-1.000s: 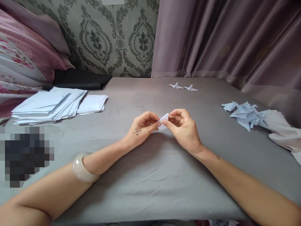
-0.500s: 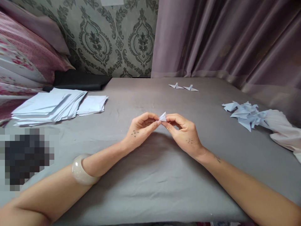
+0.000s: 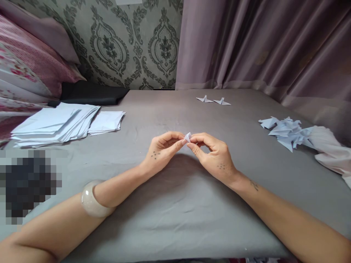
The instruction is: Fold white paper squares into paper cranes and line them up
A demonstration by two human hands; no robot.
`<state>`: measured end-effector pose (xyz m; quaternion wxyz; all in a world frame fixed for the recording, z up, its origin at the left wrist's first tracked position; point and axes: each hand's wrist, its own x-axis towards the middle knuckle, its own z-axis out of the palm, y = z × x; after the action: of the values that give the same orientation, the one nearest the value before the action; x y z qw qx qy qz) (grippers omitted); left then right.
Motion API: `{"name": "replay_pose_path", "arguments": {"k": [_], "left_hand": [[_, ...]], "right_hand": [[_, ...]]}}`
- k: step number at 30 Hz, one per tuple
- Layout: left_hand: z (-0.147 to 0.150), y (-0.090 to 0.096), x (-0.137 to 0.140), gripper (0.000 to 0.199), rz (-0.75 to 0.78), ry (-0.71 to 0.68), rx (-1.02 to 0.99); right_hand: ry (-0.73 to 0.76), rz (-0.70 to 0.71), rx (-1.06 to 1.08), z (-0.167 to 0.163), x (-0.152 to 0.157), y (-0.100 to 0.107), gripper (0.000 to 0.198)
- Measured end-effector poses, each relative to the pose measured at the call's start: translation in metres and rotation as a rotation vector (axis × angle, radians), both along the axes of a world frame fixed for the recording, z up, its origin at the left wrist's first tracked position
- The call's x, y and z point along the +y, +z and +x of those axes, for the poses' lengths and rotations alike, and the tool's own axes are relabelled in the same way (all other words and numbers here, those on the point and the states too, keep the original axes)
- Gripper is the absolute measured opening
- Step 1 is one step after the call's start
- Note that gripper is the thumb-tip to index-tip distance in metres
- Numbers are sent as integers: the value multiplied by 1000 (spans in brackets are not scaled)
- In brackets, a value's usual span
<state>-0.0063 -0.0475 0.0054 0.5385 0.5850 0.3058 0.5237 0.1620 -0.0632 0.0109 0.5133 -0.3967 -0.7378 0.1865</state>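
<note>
A small folded piece of white paper [image 3: 188, 137] is held up over the grey cloth, pinched between both hands. My left hand [image 3: 163, 149] closes thumb and fingertips on its left side. From the other side, the thumb and forefinger of my right hand [image 3: 212, 151] grip its right edge. Much of the paper is hidden by the fingertips; a small pointed part shows above them. Two folded paper birds [image 3: 205, 99] stand farther back on the cloth.
On the left lie a stack of large white sheets [image 3: 52, 124] and a smaller paper stack [image 3: 106, 121]. A heap of folded paper pieces [image 3: 290, 132] is at the right, beside a pale cloth [image 3: 330, 146]. Black fabric [image 3: 93, 93] lies at the back left.
The folded paper has turned a little between my fingers, and its tall pointed side now looks smaller and narrower. Both hands keep their pinch in nearly the same place.
</note>
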Motion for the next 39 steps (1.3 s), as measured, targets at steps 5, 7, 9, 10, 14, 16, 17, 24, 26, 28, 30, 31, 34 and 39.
{"name": "replay_pose_path", "arguments": {"k": [5, 7, 9, 10, 14, 16, 17, 24, 26, 28, 30, 31, 34, 39], "left_hand": [[-2, -2, 2, 13, -45, -12, -13], [-2, -4, 3, 11, -46, -26, -36], [-2, -5, 3, 10, -40, -35, -64], [-2, -5, 3, 10, -36, -39, -77], [-2, -3, 2, 9, -23, -67, -104], [-2, -2, 1, 8, -13, -81, -107], [-2, -1, 1, 7, -6, -85, -107], [-4, -2, 1, 8, 41, -58, -89], [-3, -2, 1, 8, 49, -44, -90], [-3, -2, 1, 8, 53, -34, -89], [-3, 0, 0, 7, 60, -20, -82], [-2, 1, -1, 7, 65, -11, -76], [-2, 3, -2, 6, 76, 21, -52], [-1, 3, -3, 6, 160, 61, -34]], "right_hand": [[-18, -9, 34, 0, -4, 2, 8], [-29, -8, 44, 0, -5, 3, 8], [-28, 0, 51, 0, -6, 3, 8], [-20, 11, 50, 0, -6, 4, 8], [23, 81, 18, 1, -6, 8, 10], [23, 94, 15, 1, -7, 9, 12], [16, 89, 18, 1, -7, 10, 13], [-11, 71, 34, 3, -8, 7, 19], [-22, 81, 34, 3, -7, 6, 20], [-32, 88, 36, 4, -7, 6, 21], [-35, 87, 41, 4, -7, 6, 22], [-34, 87, 43, 4, -7, 6, 23], [-28, 98, 29, 4, -8, 8, 23], [-33, 143, -28, 4, -8, 9, 24]]}}
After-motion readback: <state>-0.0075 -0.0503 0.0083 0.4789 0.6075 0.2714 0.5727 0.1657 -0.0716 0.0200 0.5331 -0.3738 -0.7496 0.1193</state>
